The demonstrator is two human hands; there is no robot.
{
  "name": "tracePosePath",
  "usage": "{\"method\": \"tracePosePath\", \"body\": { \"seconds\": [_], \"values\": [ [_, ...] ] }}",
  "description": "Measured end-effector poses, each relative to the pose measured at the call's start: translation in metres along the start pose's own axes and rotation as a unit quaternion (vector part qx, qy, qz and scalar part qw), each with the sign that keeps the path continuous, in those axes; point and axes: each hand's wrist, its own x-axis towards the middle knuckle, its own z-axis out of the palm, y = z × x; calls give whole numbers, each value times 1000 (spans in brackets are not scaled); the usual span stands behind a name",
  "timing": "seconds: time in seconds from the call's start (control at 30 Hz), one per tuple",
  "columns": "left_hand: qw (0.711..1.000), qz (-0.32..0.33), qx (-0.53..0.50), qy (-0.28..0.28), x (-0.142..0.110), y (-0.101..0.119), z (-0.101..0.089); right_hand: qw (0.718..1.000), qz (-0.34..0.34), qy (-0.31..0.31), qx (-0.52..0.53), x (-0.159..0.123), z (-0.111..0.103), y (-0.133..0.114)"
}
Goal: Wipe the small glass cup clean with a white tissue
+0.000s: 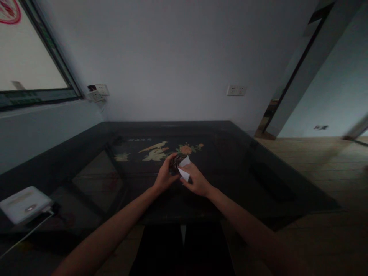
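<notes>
Both my hands meet over the middle of a dark glass-topped table (230, 168). My left hand (165, 175) is curled round a small dark round object (174, 164) that I cannot make out clearly. Pinched in the fingers of my right hand (198, 180) is a small white folded piece of paper or cloth (184, 168), pressed against that object. The two hands touch each other just above the tabletop.
A white box-like device (24, 203) with a white cable (25, 235) lies at the table's near left. A painted bird-and-flower design (161, 151) shows under the glass. Wall sockets (236, 90) sit behind; a window (25, 61) is left, wooden floor (316, 161) right.
</notes>
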Motion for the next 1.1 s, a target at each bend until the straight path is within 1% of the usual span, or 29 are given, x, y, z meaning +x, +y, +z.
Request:
{"method": "tracePosePath", "body": {
  "seconds": [0.07, 0.13, 0.2, 0.27, 0.33, 0.4, 0.53, 0.6, 0.67, 0.73, 0.83, 0.97, 1.1],
  "values": [
    [1000, -1, -19, 0, 0, 0, 1, 997, -14, -35, -70, 2, -3, -1],
    [999, 2, -40, -3, 1, -1, 1, 989, -17, -54, -137, 4, -5, -1],
    [998, 9, -54, -5, 2, -3, 0, 981, -14, -50, -186, 5, -7, -3],
    [998, 13, -60, -7, 3, -5, 0, 976, -9, -35, -213, 6, -6, -5],
    [998, 13, -57, -9, 3, -5, -1, 977, -2, -29, -213, 6, -4, -7],
    [999, 10, -48, -15, 2, -3, -1, 982, 10, -31, -185, 5, 0, -9],
    [999, 4, -32, -24, 0, 1, -2, 998, 44, -18, -41, 4, 8, -12],
    [999, 4, -29, -20, -1, 1, -2, 999, 43, -13, 24, 2, 11, -11],
    [1000, 3, -28, -14, 0, -1, -3, 998, 27, -28, 45, 1, 12, -9],
    [999, -2, -36, -12, 0, -3, -4, 998, 7, -57, 21, 0, 12, -6],
    [998, -19, -60, -27, 3, -5, -7, 993, -15, -94, -67, 1, 7, 2],
    [992, -59, -91, -70, 8, -2, -11, 982, -40, -99, -158, 3, -4, 12],
    [982, -82, -141, -97, 12, 2, -16, 975, -56, -92, -193, 4, -13, 11]
  ]
}}
